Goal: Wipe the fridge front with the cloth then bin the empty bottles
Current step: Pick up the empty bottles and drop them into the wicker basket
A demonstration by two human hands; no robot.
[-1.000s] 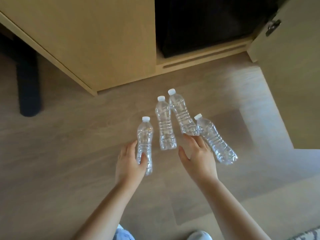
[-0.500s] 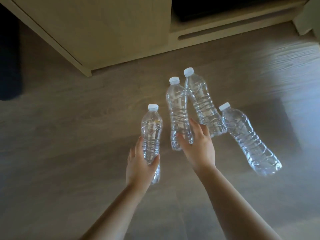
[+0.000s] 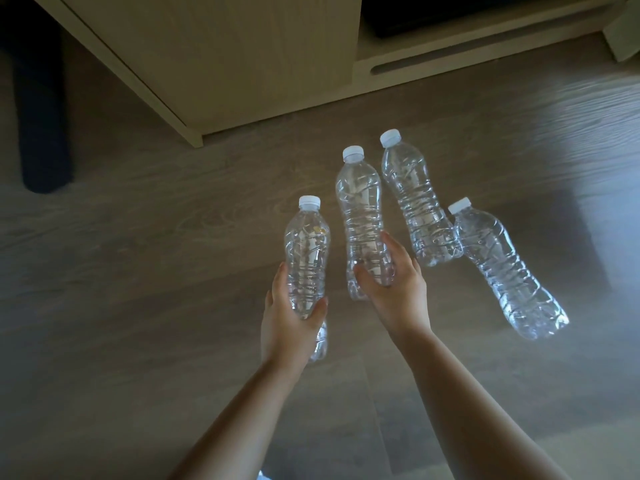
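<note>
The leftmost bottle (image 3: 306, 251), clear, empty and white-capped, lay in front of the cabinet (image 3: 242, 57) with its cap towards it. The left hand (image 3: 287, 327), which a second before had only reached its lower half, was now wrapped round it, thumb on one side and fingers on the other. The second bottle (image 3: 362, 209), a little nearer the cabinet, had been untouched a second earlier, when the right hand (image 3: 394, 292) hovered spread above the group. That hand had since closed round its lower body, thumb and fingers curled on either side. Whether either bottle had left the floor (image 3: 138, 271) could not be told. The third bottle (image 3: 415, 199) and the fourth bottle (image 3: 502, 268), farther along the cabinet's front towards its open compartment, had not shifted against each other, the base of one touching the neck of the other, and no hand was on them. So the binning part looked begun, with two bottles secured and two left for a second grab. No bin or cloth showed. A dark appliance (image 3: 450, 12) sat in the cabinet's open compartment, and a dark post (image 3: 41, 116) stood off the cabinet's far corner.
</note>
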